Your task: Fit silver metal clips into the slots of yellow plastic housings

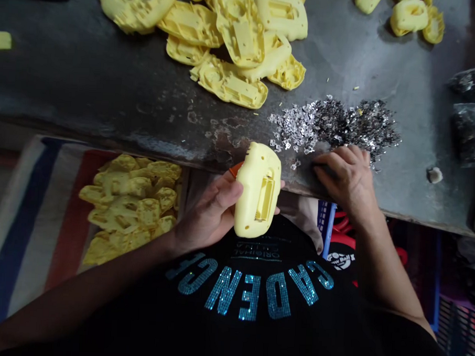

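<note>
My left hand (212,211) is wrapped round a yellow plastic shell (258,189), held upright just below the table's front edge, its open recess facing me. An orange bit shows behind it by my thumb. My right hand (345,175) rests on the dark table (107,88) at the near edge of a heap of small silvery metal pieces (334,124). Its fingers are curled down onto the pieces; what they pinch is hidden.
A pile of yellow shells (236,36) lies at the table's back centre, with more yellow shells (410,15) at the back right. A bin of yellow shells (130,205) stands left of my lap on striped cloth. Dark bags (472,120) sit at the right edge.
</note>
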The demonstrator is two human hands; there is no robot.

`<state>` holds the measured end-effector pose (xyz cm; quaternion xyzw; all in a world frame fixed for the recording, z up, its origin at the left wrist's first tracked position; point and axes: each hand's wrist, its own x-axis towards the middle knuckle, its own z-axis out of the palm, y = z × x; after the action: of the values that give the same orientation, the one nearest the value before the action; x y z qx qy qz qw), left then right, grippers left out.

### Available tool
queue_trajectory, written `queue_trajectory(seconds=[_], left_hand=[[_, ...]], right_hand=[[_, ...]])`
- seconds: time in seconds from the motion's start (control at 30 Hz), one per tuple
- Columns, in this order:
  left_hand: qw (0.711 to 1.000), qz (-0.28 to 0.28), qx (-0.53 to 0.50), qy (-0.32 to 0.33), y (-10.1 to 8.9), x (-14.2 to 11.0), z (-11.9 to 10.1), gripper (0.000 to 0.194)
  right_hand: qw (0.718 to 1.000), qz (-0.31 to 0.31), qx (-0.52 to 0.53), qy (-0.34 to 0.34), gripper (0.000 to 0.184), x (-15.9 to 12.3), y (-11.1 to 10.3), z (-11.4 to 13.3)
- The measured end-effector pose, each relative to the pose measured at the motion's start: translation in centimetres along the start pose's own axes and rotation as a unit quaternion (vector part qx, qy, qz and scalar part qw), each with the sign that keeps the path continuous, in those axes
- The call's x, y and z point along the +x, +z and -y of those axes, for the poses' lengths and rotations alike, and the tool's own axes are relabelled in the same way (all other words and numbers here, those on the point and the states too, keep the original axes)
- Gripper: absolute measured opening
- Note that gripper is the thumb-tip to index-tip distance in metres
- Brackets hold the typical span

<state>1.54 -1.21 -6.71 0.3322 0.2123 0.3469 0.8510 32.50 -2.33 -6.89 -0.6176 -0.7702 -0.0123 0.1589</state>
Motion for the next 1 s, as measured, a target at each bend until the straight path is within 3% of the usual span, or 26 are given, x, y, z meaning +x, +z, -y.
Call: queue_trajectory(seconds=[0.17,0.23,0.37,0.43,0.6,0.7,0.83,1.0], left_hand=[[0.999,-0.025,-0.019,0.008,-0.8,-0.2,0.5,0.054],[0.999,-0.032,-0.029,0.007,-0.9,-0.2,0.8,0.054],[0.999,-0.046,-0.024,-0.01,-0.6,-0.3,0.8,0.061],[0.998,-0.05,-0.025,-0.014,-0.4,-0.5,0.6,0.063],[0.998,-0.036,-0.045,0.001,-0.7,-0.6,0.5,0.055],[0.998,-0.029,-0.048,0.002,-0.6,-0.2,0.5,0.056],[0.999,-0.037,-0.027,-0.026,0.1,0.3,0.1,0.054],[0.997,-0.05,-0.036,-0.045,0.9,0.7,-0.4,0.057]], right_hand=[[0.997,-0.045,-0.017,0.055,0.016,-1.8,-1.6,-1.6],[0.998,-0.048,-0.001,0.039,0.02,-1.3,-1.3,-0.4],[0.998,0.01,0.037,-0.039,0.025,1.2,0.4,2.7],[0.998,0.024,0.038,-0.039,0.025,1.9,0.9,3.2],[0.999,0.002,0.037,-0.013,0.022,0.8,-0.3,1.9],[0.998,0.02,0.054,-0.003,0.023,-0.5,-0.9,1.3],[0.997,-0.017,0.057,0.047,0.023,-1.6,-0.4,1.2],[0.996,-0.039,0.066,0.054,0.017,-1.6,0.6,1.0]])
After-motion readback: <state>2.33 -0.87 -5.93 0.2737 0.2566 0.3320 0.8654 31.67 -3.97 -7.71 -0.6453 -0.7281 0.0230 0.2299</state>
